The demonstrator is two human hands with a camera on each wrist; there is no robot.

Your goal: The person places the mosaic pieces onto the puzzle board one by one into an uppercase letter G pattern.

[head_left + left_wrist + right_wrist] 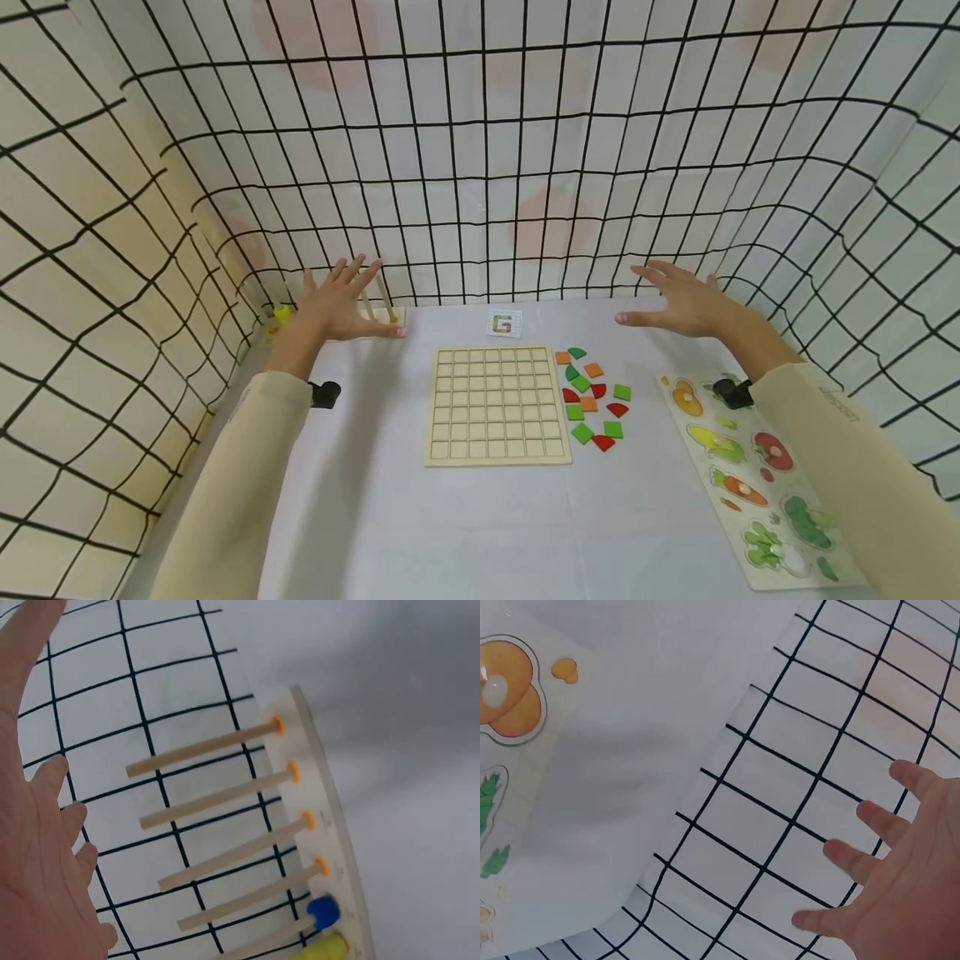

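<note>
Cream sleeves (232, 492) run out to my left hand (337, 308) and right hand (678, 304), both raised, fingers spread apart. My left is near the wooden peg stand (319, 795); the vegetable puzzle board (746, 468) lies partly under my right sleeve. Between them: a gridded wooden board (491, 406), coloured tiles (581, 383), a "G" card (504, 323).

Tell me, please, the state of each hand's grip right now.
Left-hand grip: open, fingers spread, holding nothing, near the pale wooden stand with straight rods.
Right-hand grip: open, fingers apart, holding nothing.
</note>
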